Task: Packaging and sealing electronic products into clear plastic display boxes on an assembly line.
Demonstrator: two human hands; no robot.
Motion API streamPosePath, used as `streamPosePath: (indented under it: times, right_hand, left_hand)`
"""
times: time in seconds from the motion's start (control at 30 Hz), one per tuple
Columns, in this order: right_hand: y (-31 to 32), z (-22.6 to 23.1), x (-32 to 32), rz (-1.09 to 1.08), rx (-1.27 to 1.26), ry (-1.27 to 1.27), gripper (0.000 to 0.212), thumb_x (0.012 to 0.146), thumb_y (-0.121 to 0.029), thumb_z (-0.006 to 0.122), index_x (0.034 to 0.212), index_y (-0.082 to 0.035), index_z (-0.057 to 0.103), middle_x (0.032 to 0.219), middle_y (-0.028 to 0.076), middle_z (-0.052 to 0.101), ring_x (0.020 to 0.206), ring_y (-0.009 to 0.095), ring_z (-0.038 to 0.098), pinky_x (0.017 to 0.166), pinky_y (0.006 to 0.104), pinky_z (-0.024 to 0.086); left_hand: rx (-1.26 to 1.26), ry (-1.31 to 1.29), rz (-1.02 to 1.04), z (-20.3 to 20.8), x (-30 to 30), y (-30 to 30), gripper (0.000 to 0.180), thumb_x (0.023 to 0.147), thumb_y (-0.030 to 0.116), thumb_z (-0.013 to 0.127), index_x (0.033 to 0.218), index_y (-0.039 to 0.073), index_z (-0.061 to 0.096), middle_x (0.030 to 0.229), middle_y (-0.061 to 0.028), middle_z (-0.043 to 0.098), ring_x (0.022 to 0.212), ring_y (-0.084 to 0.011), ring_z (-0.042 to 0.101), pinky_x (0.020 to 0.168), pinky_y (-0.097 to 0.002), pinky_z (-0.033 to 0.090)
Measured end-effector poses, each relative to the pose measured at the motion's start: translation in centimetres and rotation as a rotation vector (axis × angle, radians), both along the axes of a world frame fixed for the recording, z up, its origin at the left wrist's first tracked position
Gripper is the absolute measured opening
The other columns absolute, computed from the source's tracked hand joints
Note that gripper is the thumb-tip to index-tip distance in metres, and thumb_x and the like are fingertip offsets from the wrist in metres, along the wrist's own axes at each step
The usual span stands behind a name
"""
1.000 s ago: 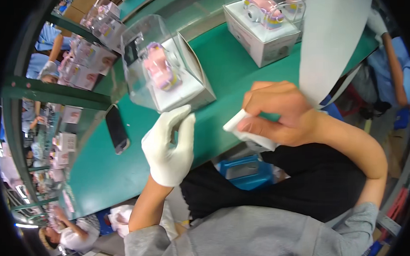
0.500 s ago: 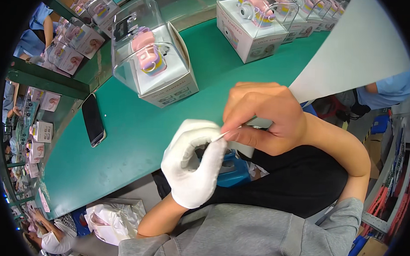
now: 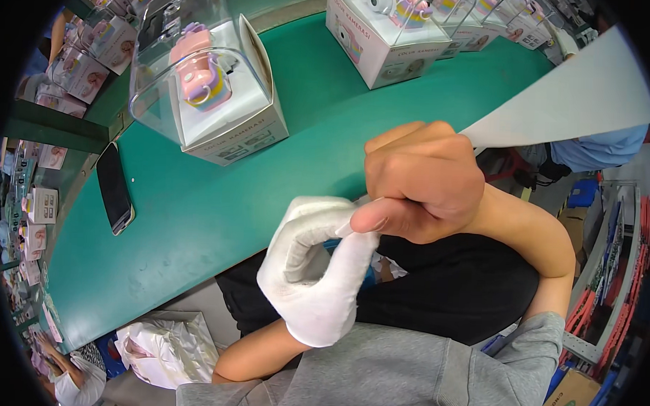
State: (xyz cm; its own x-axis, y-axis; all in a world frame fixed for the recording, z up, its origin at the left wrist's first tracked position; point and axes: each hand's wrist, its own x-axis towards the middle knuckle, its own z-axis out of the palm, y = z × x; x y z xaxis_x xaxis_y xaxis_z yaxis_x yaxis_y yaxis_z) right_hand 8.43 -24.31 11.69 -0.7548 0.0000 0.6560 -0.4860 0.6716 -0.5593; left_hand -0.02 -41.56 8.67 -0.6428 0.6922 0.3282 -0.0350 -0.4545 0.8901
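Note:
My left hand (image 3: 314, 274), in a white glove, is curled into a ring, its thumb and fingertips pressed together. At these tips a small pale edge shows; what it belongs to is hidden. Bare and closed, my right hand (image 3: 427, 181) has its thumb right against the gloved fingertips. A white sheet (image 3: 575, 104) runs from behind the right knuckles out to the upper right, narrow at the hand and wider away from it. Both hands are above my lap, by the edge of the green table (image 3: 188, 227).
A white box (image 3: 234, 135) with a pink toy camera (image 3: 201, 73) under a clear cover stands on the table. More such boxes (image 3: 387, 51) line the far side. A black phone (image 3: 115, 188) lies at left. Below it, a white bag (image 3: 168, 349) sits beneath the table edge. Other people work nearby.
My right hand has rolled over, its knuckles now higher and its fingers more tucked in. The white sheet has swung lower. The table and boxes have shifted up and left in view.

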Motion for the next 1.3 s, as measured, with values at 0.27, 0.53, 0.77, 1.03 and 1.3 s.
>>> streamPosePath:
  times: [0.27,0.53,0.77,1.03,1.3]
  right_hand:
    - [-2.1,-1.4,-2.0,-0.081,-0.117,0.008,0.021,0.093,-0.013,0.076,0.086,-0.001,0.061,0.073,0.008,0.064,0.06,0.021,0.06,0.055,0.0332,0.044]
    - [-0.1,0.8,-3.6,-0.165,-0.03,-0.066,0.011,0.09,-0.005,0.072,0.095,-0.003,0.063,0.072,0.008,0.063,0.061,0.024,0.059,0.056,0.0342,0.044]
    - [0.7,2.3,-6.0,-0.337,0.445,-0.305,0.009,0.089,-0.006,0.069,0.093,-0.008,0.061,0.059,0.009,0.056,0.051,0.03,0.057,0.048,0.0418,0.043]
    - [0.3,2.3,-7.6,-0.364,0.431,-0.295,0.008,0.091,-0.008,0.067,0.09,-0.007,0.059,0.052,0.012,0.053,0.048,0.036,0.057,0.045,0.045,0.043]
    - [-0.4,2.4,-7.8,-0.439,0.503,-0.251,0.009,0.09,-0.009,0.067,0.087,-0.007,0.058,0.05,0.012,0.051,0.046,0.036,0.056,0.043,0.0451,0.042]
  left_hand:
    - [-0.014,-0.27,0.065,-1.4,-1.6,0.1,0.016,0.089,-0.012,0.069,0.103,-0.004,0.067,0.104,-0.0123,0.066,0.09,-0.0165,0.064,0.082,-0.0267,0.051]
    - [-0.069,1.007,0.345,-0.5,-10.9,0.2,0.097,0.067,0.029,0.096,0.144,0.002,0.044,0.136,-0.0199,0.052,0.124,-0.0314,0.053,0.099,-0.044,0.049]
    - [-0.072,1.559,0.202,5.9,-18.4,5.1,0.122,0.056,0.032,0.1,0.155,0.007,0.034,0.154,-0.0216,0.042,0.143,-0.0402,0.042,0.115,-0.0516,0.04]
    - [0.032,1.518,0.183,4.7,-18.7,5.4,0.115,0.054,0.028,0.1,0.149,0.01,0.038,0.152,-0.0173,0.044,0.141,-0.0423,0.045,0.115,-0.0532,0.04]
    - [0.088,1.541,0.23,4.5,-19.2,5.2,0.112,0.055,0.017,0.099,0.149,0.011,0.038,0.149,-0.0189,0.046,0.14,-0.0425,0.046,0.114,-0.0525,0.041]
